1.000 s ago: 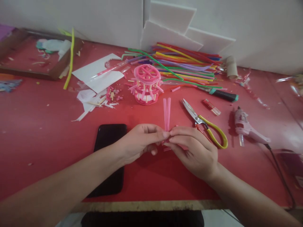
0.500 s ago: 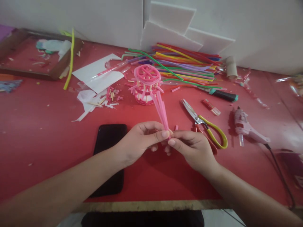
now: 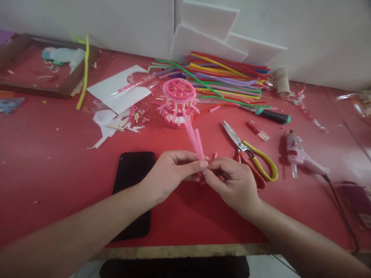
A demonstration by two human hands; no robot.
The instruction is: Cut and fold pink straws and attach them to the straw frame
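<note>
My left hand (image 3: 171,173) and my right hand (image 3: 233,183) meet over the red table (image 3: 58,154), both pinching the lower end of a folded pink straw piece (image 3: 194,141). The straw's two arms stick up and lean left toward a small pink model (image 3: 178,102) made of straw bits and sticks. A black phone (image 3: 132,185) lies flat under my left wrist. Scissors with yellow handles (image 3: 252,154) rest just right of my right hand.
A heap of coloured straws (image 3: 228,79) lies at the back, with white foam boards (image 3: 208,38) leaning on the wall. A pink glue gun (image 3: 301,156) with its cable sits at right, a cutter (image 3: 272,116) behind the scissors. Paper scraps (image 3: 118,92) and a shallow box (image 3: 43,69) at left.
The pink straw piece has tipped from upright to leaning left toward the model. My right fingers have shifted closer round its base; both hands stay at the same spot.
</note>
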